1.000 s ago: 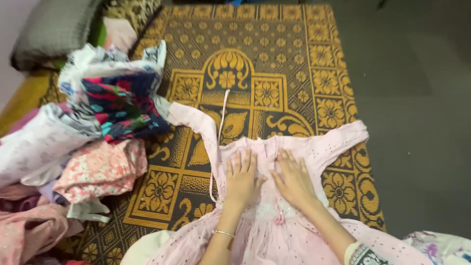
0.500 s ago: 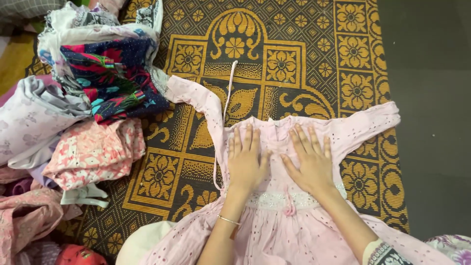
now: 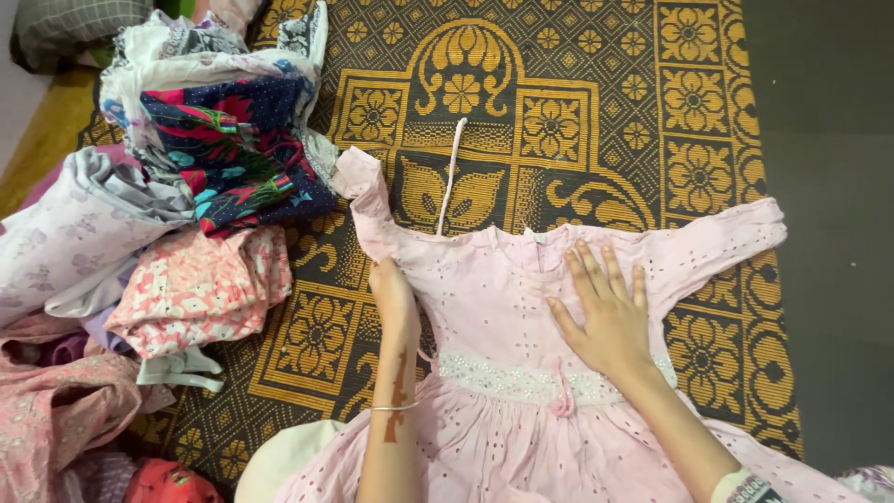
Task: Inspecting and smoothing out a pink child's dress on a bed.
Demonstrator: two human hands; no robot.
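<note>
A pale pink eyelet dress [image 3: 507,307] lies spread face up on a brown and yellow patterned mat [image 3: 559,112]. My right hand [image 3: 605,312] rests flat on its chest, fingers spread. At the left armpit my left hand [image 3: 391,289] has its fingers closed on the fabric near the base of the left sleeve [image 3: 363,196], which points up and left. The right sleeve [image 3: 722,237] stretches out to the right. A thin pink tie [image 3: 450,172] runs up from the neckline. A white beaded waistband [image 3: 521,377] crosses the dress.
A heap of clothes lies to the left: a navy floral garment [image 3: 233,149], a pink flowered one [image 3: 200,289], a lilac one [image 3: 74,228]. Grey floor [image 3: 829,140] borders the mat on the right. A cushion [image 3: 74,23] sits at top left.
My left hand slid from the dress's chest to its left side and closed on the fabric by the sleeve. The bodice now lies wider and flatter. My right hand stayed put.
</note>
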